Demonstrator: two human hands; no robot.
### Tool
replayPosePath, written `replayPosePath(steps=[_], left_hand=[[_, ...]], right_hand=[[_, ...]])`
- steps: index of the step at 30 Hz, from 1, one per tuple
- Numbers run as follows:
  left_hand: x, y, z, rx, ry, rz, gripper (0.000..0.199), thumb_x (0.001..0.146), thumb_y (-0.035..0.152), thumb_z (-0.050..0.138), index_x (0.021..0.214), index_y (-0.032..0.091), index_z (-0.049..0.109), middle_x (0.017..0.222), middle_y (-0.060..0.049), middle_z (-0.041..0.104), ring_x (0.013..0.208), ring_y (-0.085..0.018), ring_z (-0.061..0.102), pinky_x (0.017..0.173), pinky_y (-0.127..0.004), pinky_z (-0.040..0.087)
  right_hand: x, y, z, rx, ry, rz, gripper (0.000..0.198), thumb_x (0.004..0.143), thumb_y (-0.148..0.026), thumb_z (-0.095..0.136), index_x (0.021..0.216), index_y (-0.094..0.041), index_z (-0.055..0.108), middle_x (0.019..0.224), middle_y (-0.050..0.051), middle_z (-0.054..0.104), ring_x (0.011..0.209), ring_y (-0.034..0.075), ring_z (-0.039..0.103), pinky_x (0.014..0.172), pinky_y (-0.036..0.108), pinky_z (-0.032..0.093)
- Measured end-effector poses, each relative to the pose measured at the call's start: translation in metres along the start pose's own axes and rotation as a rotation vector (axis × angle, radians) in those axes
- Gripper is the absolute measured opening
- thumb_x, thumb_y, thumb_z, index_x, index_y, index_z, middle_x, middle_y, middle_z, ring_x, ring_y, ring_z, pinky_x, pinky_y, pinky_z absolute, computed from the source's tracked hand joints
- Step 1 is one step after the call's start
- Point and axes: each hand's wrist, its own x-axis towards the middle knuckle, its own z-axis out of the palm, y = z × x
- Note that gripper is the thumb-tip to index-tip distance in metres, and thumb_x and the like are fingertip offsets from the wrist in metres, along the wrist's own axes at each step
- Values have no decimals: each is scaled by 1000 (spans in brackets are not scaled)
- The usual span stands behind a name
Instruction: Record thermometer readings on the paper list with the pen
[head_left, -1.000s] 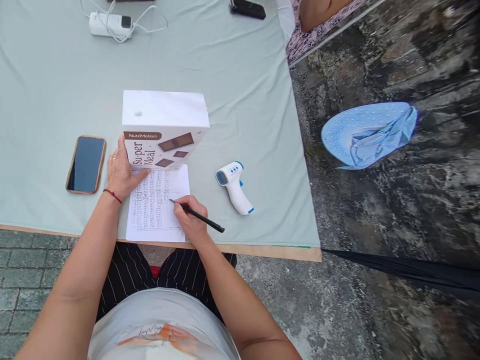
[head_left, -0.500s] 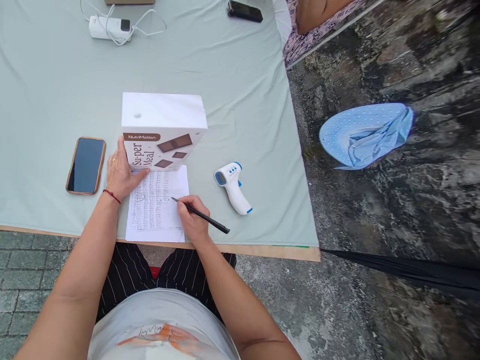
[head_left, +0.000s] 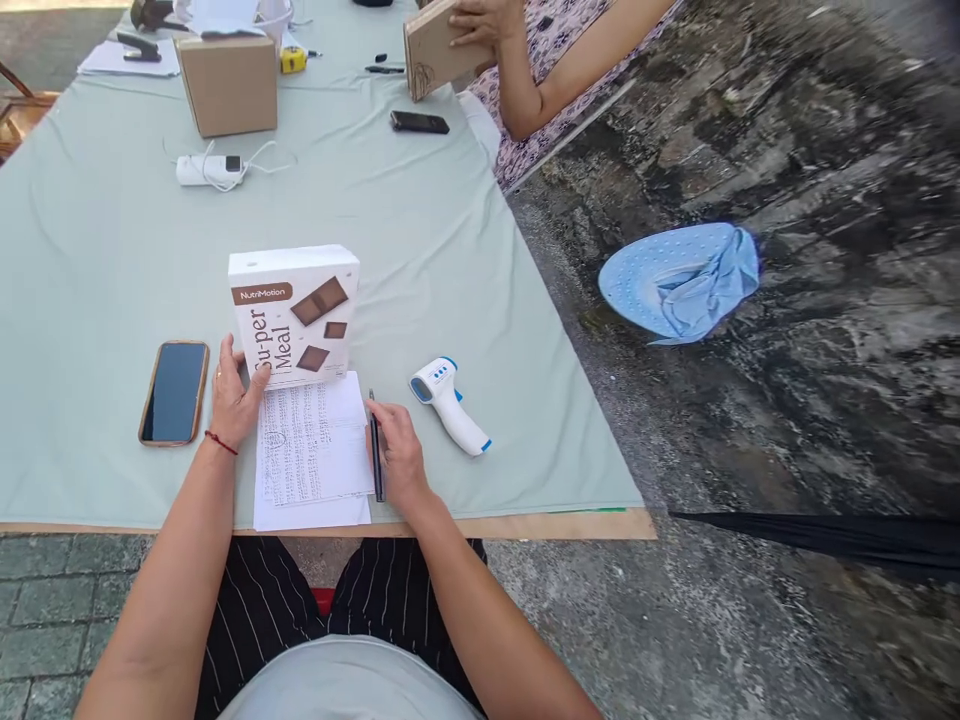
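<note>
1. Gripping the white box (head_left: 298,325) by its lower left corner, the left hand (head_left: 237,398) is pinching it, thumb across the printed front, fingers bending round the side.
2. The box is standing nearly upright at the far end of the printed sheets (head_left: 307,455), with the phone (head_left: 173,392) lying to its left.
3. The right hand (head_left: 400,455) is pinching a black pen (head_left: 377,458), which is pointing away from the person along the sheets' right edge; the thermometer (head_left: 451,405) is lying just beyond.
4. For a good hold, the left hand is probably needing only light, even pressure; squeezing hard would be risking a dented corner.
5. The pen tip is best kept clear of the paper while nobody is writing, and a flat resting palm would be helping the loose sheets lie square.
6. The left thumb is partly covering a printed word, the box is hiding its own back, and the sheets' small marks are staying unreadable.
7. At the top, another person's hand (head_left: 484,22) is touching a brown carton (head_left: 433,55); the frame is cutting that person off.
</note>
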Motion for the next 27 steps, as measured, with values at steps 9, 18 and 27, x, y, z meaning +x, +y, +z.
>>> replayPosePath(steps=[9,18,27], left_hand=[[3,15,-5,113,39,-11,67,93,74,26,117,21,58,108,-11,69,97,-28,63,85,-44,48],[-3,5,-1,250,-15,-37,69,96,66,16,126,18,54,115,-15,67,107,-31,60,95,-48,45],[-5,2,0,298,-50,-157,63,97,61,20,133,18,50,124,-15,62,118,-32,53,102,-49,39]], right_hand=[[21,38,0,-124,-52,-90,50,89,-9,35,131,-21,59,108,12,63,101,25,60,90,44,53],[18,44,12,-31,-18,-79,45,86,-29,52,129,-19,59,110,13,64,102,28,59,92,48,52],[15,38,17,-166,-63,-92,39,89,-29,51,125,-20,62,113,13,63,101,26,57,94,46,48]])
